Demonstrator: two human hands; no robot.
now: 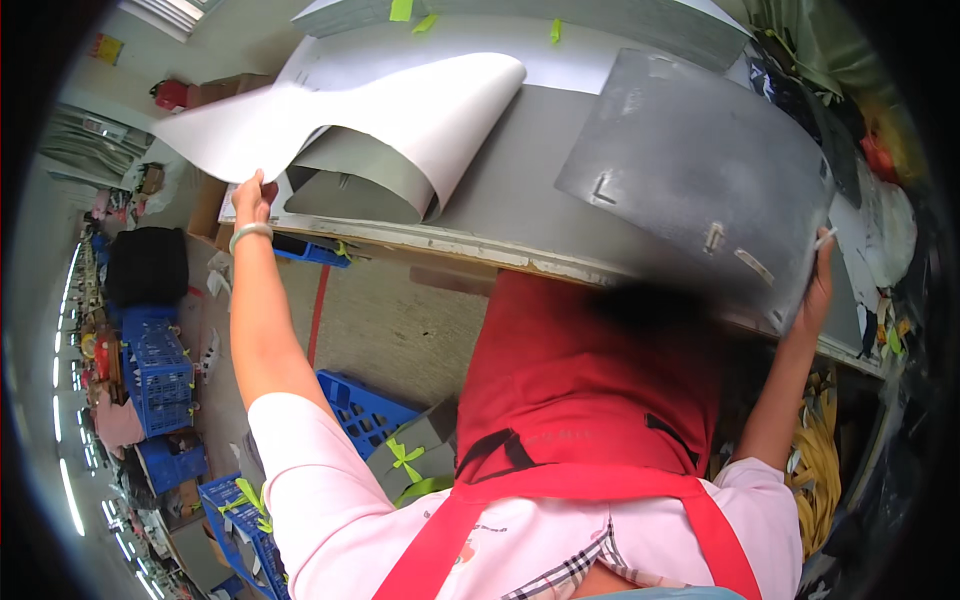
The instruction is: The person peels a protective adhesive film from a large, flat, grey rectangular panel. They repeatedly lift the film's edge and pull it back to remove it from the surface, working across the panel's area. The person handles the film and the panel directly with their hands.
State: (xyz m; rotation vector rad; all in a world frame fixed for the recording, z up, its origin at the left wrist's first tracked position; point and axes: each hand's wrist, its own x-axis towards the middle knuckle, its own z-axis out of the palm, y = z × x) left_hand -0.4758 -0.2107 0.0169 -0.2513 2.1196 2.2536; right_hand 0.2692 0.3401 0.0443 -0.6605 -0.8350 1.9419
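My left hand [255, 198] is closed on the near edge of a large flexible sheet [400, 105]. White on its upper face and grey beneath, the sheet curls over into a loose roll above the table. Far to the right, my right hand [818, 285] grips the right edge of a stiff dark grey board [690, 160]. A few small slots and a corner-shaped mark show on the board, which covers part of the grey material on the table. From the right hand sticks out a thin white stick [826, 238], like a pen or chalk; its other end is hidden.
The worktable's front edge [450, 240] runs before my red apron. A thick sheet stack [540, 40] with green ties lies at the back. Blue crates [160, 375] stand on the floor at left, another crate [360, 410] nearer me. Yellow strips [815, 470] hang below the table at right.
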